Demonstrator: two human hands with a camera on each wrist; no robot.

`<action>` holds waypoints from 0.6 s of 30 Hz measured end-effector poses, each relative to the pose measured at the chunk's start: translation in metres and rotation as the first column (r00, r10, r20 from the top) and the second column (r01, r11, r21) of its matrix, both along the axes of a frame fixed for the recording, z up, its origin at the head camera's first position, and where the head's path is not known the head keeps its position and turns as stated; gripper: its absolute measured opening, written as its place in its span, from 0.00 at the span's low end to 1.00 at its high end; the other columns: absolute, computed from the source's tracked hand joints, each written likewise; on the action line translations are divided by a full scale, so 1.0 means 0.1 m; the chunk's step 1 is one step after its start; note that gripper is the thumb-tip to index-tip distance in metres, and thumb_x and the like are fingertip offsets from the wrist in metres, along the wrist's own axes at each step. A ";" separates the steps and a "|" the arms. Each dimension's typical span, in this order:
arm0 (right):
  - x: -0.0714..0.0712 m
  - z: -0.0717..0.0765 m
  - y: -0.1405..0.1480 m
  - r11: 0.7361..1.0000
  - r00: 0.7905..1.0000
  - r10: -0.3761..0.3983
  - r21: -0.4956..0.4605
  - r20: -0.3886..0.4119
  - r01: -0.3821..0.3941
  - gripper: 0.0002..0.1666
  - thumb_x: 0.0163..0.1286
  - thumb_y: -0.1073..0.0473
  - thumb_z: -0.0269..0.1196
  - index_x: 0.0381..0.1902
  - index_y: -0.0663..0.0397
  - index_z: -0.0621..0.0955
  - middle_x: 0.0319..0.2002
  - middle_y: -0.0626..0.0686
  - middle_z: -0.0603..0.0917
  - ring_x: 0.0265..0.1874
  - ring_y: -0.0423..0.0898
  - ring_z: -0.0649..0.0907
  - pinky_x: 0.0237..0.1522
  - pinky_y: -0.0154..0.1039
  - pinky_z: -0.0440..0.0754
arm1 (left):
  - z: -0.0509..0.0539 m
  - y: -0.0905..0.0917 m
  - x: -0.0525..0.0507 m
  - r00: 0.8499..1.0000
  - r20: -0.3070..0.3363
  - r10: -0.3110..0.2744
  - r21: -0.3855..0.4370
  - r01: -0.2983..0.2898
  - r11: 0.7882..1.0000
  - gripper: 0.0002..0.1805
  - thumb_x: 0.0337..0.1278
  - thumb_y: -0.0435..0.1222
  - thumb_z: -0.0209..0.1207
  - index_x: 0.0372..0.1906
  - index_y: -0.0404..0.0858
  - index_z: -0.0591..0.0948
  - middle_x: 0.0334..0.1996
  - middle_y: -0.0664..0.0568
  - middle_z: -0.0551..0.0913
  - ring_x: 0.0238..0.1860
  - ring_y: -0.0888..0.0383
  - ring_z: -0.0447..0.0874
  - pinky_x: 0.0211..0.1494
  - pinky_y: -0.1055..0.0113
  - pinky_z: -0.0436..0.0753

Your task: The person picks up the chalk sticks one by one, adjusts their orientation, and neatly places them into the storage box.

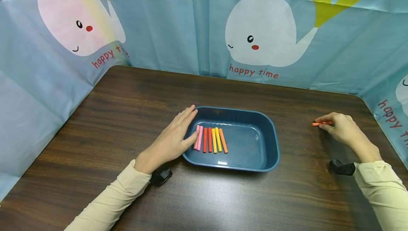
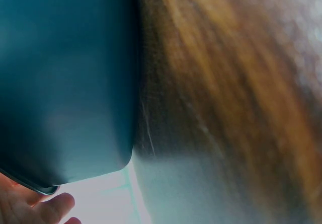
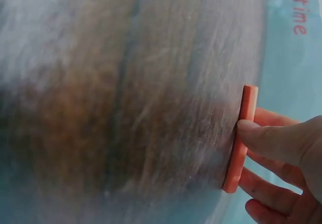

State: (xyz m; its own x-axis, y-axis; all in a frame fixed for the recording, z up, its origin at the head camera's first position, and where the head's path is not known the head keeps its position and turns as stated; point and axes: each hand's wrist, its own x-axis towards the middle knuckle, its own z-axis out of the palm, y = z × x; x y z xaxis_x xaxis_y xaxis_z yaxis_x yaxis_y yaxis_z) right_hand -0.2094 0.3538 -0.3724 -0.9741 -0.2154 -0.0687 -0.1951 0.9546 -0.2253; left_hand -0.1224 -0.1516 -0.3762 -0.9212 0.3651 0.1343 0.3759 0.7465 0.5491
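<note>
My left hand rests along the left rim of a dark blue rectangular tray, its fingers fairly straight and the thumb reaching over the rim. In the left wrist view, fingertips show beside the tray's rim. Inside the tray, pink sticks, red sticks, yellow sticks and one orange stick lie side by side toward the left. Well to the right of the tray, my right hand pinches another orange crayon-like stick between thumb and fingers, low over the table.
The dark wood-grain table extends around the tray. Behind it hangs a light blue curtain printed with whales and words. Black wrist devices, a left one and a right one, sit by the sleeves.
</note>
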 end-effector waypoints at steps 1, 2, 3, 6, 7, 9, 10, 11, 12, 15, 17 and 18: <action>0.00 0.00 0.00 1.000 1.000 0.003 -0.002 -0.001 -0.003 0.16 0.66 0.68 0.64 0.49 0.75 0.81 0.46 0.78 0.80 0.39 0.69 0.81 0.32 0.57 0.79 | 0.00 0.00 0.00 1.000 0.001 0.000 0.000 0.000 1.000 0.37 0.69 0.45 0.54 0.77 0.35 0.58 0.80 0.45 0.53 0.80 0.46 0.51 0.81 0.48 0.53; -0.01 0.00 0.00 1.000 1.000 0.007 -0.002 -0.003 -0.007 0.16 0.66 0.68 0.64 0.48 0.75 0.82 0.45 0.77 0.81 0.39 0.69 0.81 0.33 0.57 0.79 | 0.00 0.00 0.00 1.000 0.001 -0.001 0.001 0.001 1.000 0.37 0.69 0.45 0.54 0.77 0.35 0.58 0.80 0.45 0.52 0.80 0.46 0.51 0.81 0.48 0.53; -0.01 0.00 0.00 1.000 1.000 0.012 -0.004 -0.004 -0.012 0.15 0.66 0.67 0.64 0.47 0.75 0.82 0.44 0.77 0.81 0.39 0.69 0.81 0.34 0.58 0.79 | 0.00 0.00 0.00 1.000 0.001 0.000 0.002 0.000 1.000 0.37 0.69 0.44 0.53 0.77 0.35 0.58 0.80 0.46 0.53 0.80 0.46 0.51 0.81 0.48 0.52; -0.01 0.00 -0.01 1.000 1.000 0.021 -0.013 -0.008 -0.021 0.15 0.66 0.66 0.65 0.46 0.74 0.82 0.41 0.74 0.83 0.38 0.68 0.81 0.35 0.60 0.78 | 0.00 0.00 0.00 1.000 0.003 0.000 0.002 0.000 1.000 0.37 0.69 0.44 0.53 0.77 0.35 0.58 0.80 0.46 0.52 0.80 0.47 0.50 0.81 0.48 0.52; -0.01 0.00 -0.02 1.000 1.000 0.025 -0.018 -0.008 -0.025 0.15 0.66 0.66 0.65 0.46 0.74 0.82 0.40 0.72 0.83 0.37 0.66 0.82 0.34 0.59 0.78 | 0.00 0.00 0.00 1.000 0.003 0.000 0.001 0.000 1.000 0.37 0.69 0.44 0.53 0.77 0.35 0.58 0.80 0.46 0.52 0.80 0.47 0.50 0.81 0.48 0.52; 0.00 0.00 -0.03 0.999 0.999 0.031 -0.027 -0.022 -0.032 0.15 0.66 0.66 0.65 0.46 0.73 0.82 0.38 0.70 0.84 0.35 0.62 0.82 0.33 0.57 0.79 | 0.00 0.00 0.00 1.000 0.002 0.000 0.000 0.000 1.000 0.37 0.69 0.44 0.54 0.77 0.35 0.58 0.80 0.46 0.52 0.80 0.47 0.50 0.81 0.48 0.52; 0.01 0.00 -0.04 0.999 0.999 0.033 -0.032 -0.031 -0.034 0.15 0.66 0.66 0.65 0.46 0.72 0.83 0.38 0.69 0.84 0.34 0.61 0.82 0.33 0.57 0.79 | 0.00 0.00 0.00 1.000 0.000 -0.001 -0.001 0.001 1.000 0.37 0.69 0.44 0.54 0.77 0.35 0.58 0.80 0.46 0.52 0.80 0.47 0.50 0.81 0.48 0.52; 0.01 0.00 -0.05 0.999 0.999 0.035 -0.036 -0.039 -0.037 0.15 0.66 0.65 0.65 0.46 0.72 0.83 0.38 0.69 0.84 0.34 0.61 0.83 0.33 0.57 0.79 | 0.00 0.00 0.00 1.000 0.000 -0.001 -0.002 0.001 1.000 0.37 0.69 0.44 0.54 0.77 0.35 0.58 0.80 0.46 0.52 0.80 0.47 0.50 0.81 0.48 0.52; 0.01 0.00 -0.06 0.998 0.998 0.036 -0.042 -0.047 -0.038 0.15 0.66 0.65 0.65 0.47 0.71 0.83 0.38 0.69 0.84 0.35 0.62 0.83 0.33 0.57 0.79 | 0.00 0.00 0.00 1.000 -0.001 -0.001 -0.002 0.001 1.000 0.37 0.69 0.44 0.54 0.77 0.35 0.58 0.79 0.45 0.53 0.80 0.47 0.50 0.81 0.48 0.52; 0.03 0.01 -0.09 0.997 0.996 0.040 -0.056 -0.077 -0.045 0.14 0.66 0.65 0.65 0.47 0.70 0.83 0.38 0.68 0.84 0.36 0.64 0.83 0.35 0.60 0.79 | 0.00 0.00 0.00 1.000 -0.005 -0.001 -0.003 0.001 1.000 0.37 0.69 0.44 0.54 0.77 0.35 0.58 0.79 0.45 0.53 0.80 0.47 0.51 0.81 0.48 0.52; 0.04 0.02 -0.11 0.997 0.995 0.041 -0.063 -0.095 -0.047 0.14 0.66 0.65 0.66 0.47 0.70 0.83 0.37 0.67 0.85 0.36 0.64 0.83 0.34 0.58 0.80 | -0.01 0.00 0.00 1.000 -0.004 -0.001 -0.003 0.001 1.000 0.37 0.69 0.44 0.54 0.77 0.35 0.58 0.79 0.45 0.53 0.80 0.47 0.50 0.81 0.48 0.52; 0.04 0.03 -0.12 0.997 0.993 0.042 -0.064 -0.106 -0.049 0.14 0.65 0.65 0.66 0.47 0.69 0.83 0.36 0.65 0.86 0.35 0.62 0.84 0.32 0.56 0.80 | -0.01 0.00 0.00 1.000 -0.004 0.000 -0.004 0.000 1.000 0.37 0.69 0.44 0.54 0.77 0.35 0.58 0.79 0.45 0.53 0.80 0.47 0.50 0.81 0.48 0.52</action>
State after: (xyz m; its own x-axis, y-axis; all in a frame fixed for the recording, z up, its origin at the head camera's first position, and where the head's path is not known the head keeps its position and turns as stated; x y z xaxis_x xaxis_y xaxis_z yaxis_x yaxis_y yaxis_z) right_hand -0.2050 0.3415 -0.3695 -0.9644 -0.2599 0.0490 -0.2634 0.9278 -0.2641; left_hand -0.1227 -0.1516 -0.3768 -0.9206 0.3659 0.1364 0.3781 0.7484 0.5449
